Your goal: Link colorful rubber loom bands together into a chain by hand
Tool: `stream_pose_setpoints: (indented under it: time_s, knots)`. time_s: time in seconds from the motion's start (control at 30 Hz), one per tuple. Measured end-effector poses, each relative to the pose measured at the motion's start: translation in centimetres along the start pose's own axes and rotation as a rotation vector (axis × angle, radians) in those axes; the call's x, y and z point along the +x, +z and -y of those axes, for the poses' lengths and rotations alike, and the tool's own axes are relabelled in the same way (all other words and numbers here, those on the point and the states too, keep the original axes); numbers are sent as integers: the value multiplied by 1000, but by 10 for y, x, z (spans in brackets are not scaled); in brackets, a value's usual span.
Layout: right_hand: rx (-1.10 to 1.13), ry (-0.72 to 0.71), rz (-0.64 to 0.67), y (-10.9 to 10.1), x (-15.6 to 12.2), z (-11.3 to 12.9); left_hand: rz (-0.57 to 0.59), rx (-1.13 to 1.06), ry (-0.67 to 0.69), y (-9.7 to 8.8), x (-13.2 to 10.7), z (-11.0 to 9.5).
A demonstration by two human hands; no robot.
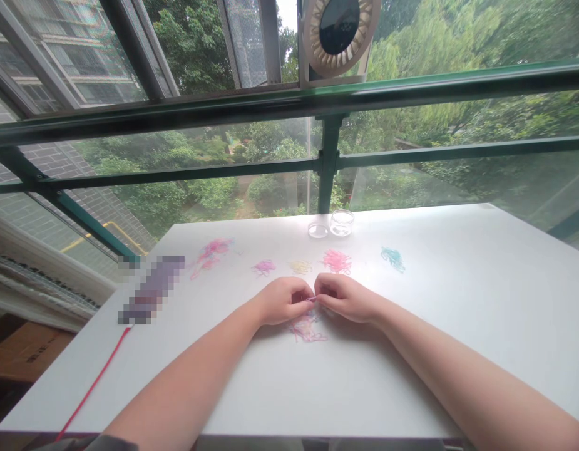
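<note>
My left hand (283, 300) and my right hand (342, 297) meet at the middle of the white table (449, 313), fingertips pinched together on a tiny pink rubber band (312, 299). Right under them lies a mixed pile of thin bands (306, 328). Beyond the hands, sorted little heaps lie in a row: a large pink-blue heap (211, 254), a purple heap (263, 267), a yellow heap (300, 267), a pink heap (337, 261) and a teal heap (392, 257).
A small clear jar (342, 222) and its lid (318, 230) stand at the table's far edge. A blurred-out object (152, 289) lies at the left with a red cord (96, 381) running off the table. Green window rails (327, 164) stand behind.
</note>
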State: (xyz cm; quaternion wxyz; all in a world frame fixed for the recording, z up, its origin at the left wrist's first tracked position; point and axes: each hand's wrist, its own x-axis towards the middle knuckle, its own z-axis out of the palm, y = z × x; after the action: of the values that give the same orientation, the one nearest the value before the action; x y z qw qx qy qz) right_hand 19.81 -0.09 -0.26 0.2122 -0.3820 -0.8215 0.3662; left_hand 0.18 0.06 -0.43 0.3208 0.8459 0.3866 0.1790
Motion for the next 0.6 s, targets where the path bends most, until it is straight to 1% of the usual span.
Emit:
stream_pose_setpoints:
  time_s: [0.4,0.6]
  knots:
    - [9,-9,-5,0,0,-1,-2,-14,-3,2,0,2]
    - [14,-9,-2,0,0,-1,-42,-42,-5,2,0,1]
